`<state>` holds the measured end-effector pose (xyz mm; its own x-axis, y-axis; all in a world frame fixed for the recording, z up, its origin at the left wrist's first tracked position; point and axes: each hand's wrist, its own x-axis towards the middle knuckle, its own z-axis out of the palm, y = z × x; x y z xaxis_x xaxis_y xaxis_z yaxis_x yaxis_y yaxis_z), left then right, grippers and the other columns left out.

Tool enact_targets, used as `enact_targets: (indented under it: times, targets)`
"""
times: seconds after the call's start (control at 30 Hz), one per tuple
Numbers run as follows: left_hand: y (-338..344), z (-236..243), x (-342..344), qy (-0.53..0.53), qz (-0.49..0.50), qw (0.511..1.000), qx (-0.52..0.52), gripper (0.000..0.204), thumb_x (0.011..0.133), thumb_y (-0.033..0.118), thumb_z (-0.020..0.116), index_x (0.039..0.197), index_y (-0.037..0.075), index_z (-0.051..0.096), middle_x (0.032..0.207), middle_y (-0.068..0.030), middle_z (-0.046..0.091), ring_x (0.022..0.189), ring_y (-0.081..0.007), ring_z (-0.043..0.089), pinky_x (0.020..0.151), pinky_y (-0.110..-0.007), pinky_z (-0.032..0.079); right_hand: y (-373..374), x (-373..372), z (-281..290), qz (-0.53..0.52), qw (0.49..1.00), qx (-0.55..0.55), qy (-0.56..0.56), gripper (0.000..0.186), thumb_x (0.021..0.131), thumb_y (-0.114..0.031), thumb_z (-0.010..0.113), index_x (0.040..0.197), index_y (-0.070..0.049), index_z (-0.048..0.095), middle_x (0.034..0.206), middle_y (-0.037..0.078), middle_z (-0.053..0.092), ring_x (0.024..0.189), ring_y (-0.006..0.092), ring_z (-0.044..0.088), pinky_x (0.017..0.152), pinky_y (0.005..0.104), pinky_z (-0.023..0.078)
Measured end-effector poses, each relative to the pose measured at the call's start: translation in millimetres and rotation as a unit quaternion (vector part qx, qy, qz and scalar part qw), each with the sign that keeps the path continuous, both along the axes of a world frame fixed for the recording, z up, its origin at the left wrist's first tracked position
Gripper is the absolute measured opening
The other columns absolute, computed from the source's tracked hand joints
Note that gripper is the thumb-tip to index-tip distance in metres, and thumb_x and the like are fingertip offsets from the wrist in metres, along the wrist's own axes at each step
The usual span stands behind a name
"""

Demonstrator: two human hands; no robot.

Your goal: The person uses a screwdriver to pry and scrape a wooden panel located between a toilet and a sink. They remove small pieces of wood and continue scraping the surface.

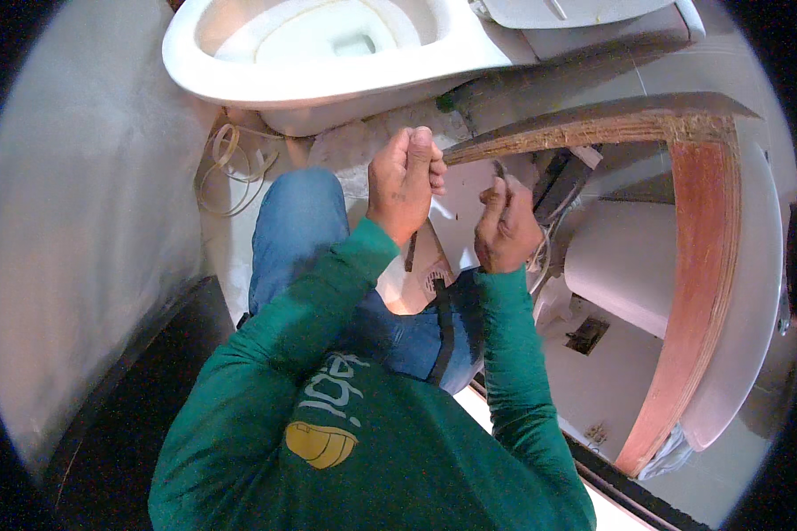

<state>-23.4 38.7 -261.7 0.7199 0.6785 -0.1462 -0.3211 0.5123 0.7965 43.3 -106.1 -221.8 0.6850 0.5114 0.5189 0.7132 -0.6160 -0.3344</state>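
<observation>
My left hand (406, 184) is closed in a fist with the thumb on top, beside the near end of a raw-edged wooden frame (558, 137). What it holds, if anything, is hidden by the curled fingers. To its right, lower down, my right hand (508, 226) is closed in a pinch. A small dark piece (499, 168) pokes up from its fingertips, too small to name. Both hands are held above my bent knees in blue jeans (299, 221), apart from each other.
A white toilet (292, 93) stands ahead, its lid to the right. A coiled pale hose (226, 173) lies left of my knee. The frame's reddish wooden side (704, 230) runs down the right, along a white curved basin (753, 354). A floor drain (434, 281) lies between my legs.
</observation>
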Motion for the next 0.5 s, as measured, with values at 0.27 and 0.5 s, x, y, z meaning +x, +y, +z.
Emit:
enact_targets:
  times: [0.27,0.5]
  targets:
    - [-12.3,8.5,22.0,-0.007,0.05,0.988,0.145,0.017,0.093,0.018,0.079,0.102,0.006,0.071,0.092,-0.0001,0.071,0.075,-0.0067,0.061,0.064,-0.024,0.053,17.5,7.5,25.5,-0.037,0.998,0.054,-0.024,0.015,0.103,-0.017,0.064,0.107,-0.004,0.069,0.086,0.013,0.075,0.071,0.0263,0.074,0.067,0.0373,0.059]
    - [-10.5,24.7,23.6,0.016,0.049,0.986,0.161,0.024,0.091,0.017,0.08,0.109,0.003,0.073,0.103,-0.0024,0.074,0.08,-0.0084,0.063,0.073,-0.026,0.054,13.5,14.3,-1.2,-0.011,0.998,-0.006,-0.062,0.014,0.101,-0.014,0.064,0.106,-0.004,0.07,0.088,0.014,0.073,0.073,0.0289,0.072,0.068,0.0368,0.058]
